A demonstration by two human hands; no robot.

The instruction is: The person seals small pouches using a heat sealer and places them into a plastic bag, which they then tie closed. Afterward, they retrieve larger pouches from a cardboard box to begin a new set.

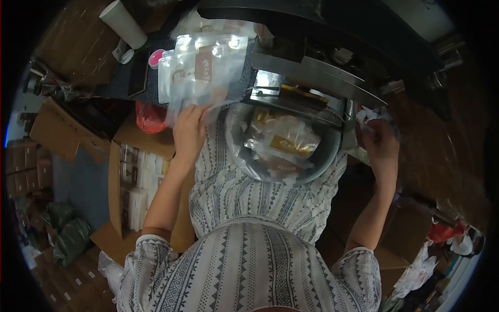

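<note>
My left hand (pixel 189 130) is closed on the lower edge of a clear, printed plastic pouch (pixel 218 93), at the near end of an overlapping stack of such pouches on the dark tabletop. To the right of the machine, my right hand (pixel 382 140) has its fingers curled together beside some pale, crumpled plastic scraps (pixel 370 114); what is in the fingers is too blurred to make out. Between my hands, a plastic-lined basin (pixel 332 151) rests on my lap under the machine's front edge. Several pouches with gold and brown labels (pixel 287 143) lie in it.
A dark metal machine (pixel 312 67) overhangs the basin. A white cup (pixel 123 24), a pink-topped round container (pixel 156 59) and a phone-like slab (pixel 139 71) are at the back left. Beside my left arm is an open carton (pixel 115 192) of packed pouches. Another carton (pixel 405 234) stands at right.
</note>
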